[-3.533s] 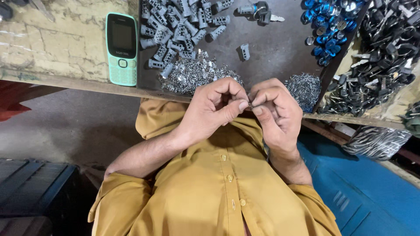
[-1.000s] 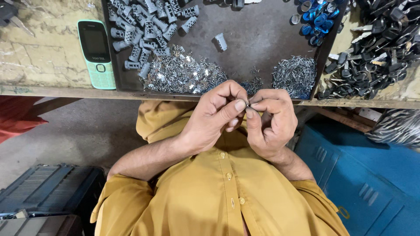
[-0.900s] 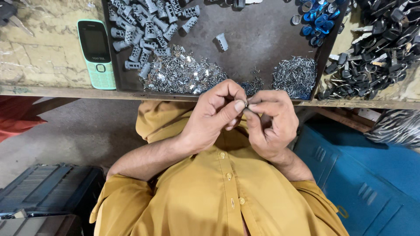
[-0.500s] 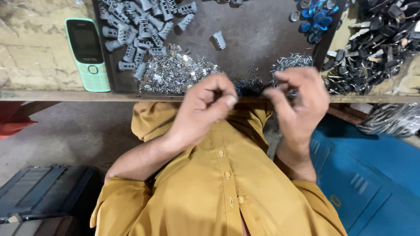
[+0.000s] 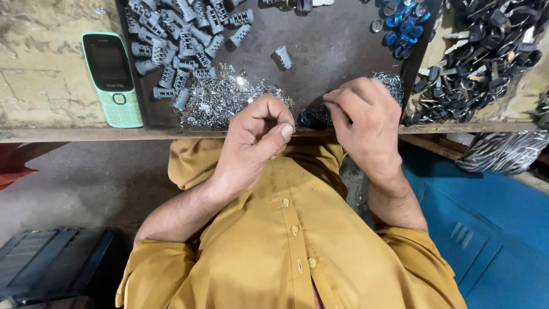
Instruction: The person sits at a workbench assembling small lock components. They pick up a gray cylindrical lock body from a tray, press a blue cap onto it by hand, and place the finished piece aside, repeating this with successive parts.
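My left hand (image 5: 251, 143) hovers at the workbench's front edge, thumb and forefinger pinched on a tiny metal part that barely shows. My right hand (image 5: 366, 120) reaches onto the dark metal tray (image 5: 337, 46), fingers bent down into a small heap of dark springs (image 5: 313, 117); its fingertips are hidden. A heap of shiny little metal plates (image 5: 220, 102) lies just ahead of my left hand. Grey lock cylinders (image 5: 171, 40) are piled at the tray's back left, and one lone cylinder (image 5: 282, 56) lies mid-tray. Silver pins (image 5: 393, 81) lie beyond my right hand.
A green push-button phone (image 5: 111, 77) lies on the bench left of the tray. Blue rings (image 5: 403, 26) sit at the tray's back right, with a heap of dark keys (image 5: 486, 51) beyond. Below the bench are a black crate (image 5: 46, 266) and a blue surface (image 5: 497, 229).
My hands were together, working a small part in front of my chest. They have parted: the right hand went forward onto the tray's spring heap, while the left keeps its pinch.
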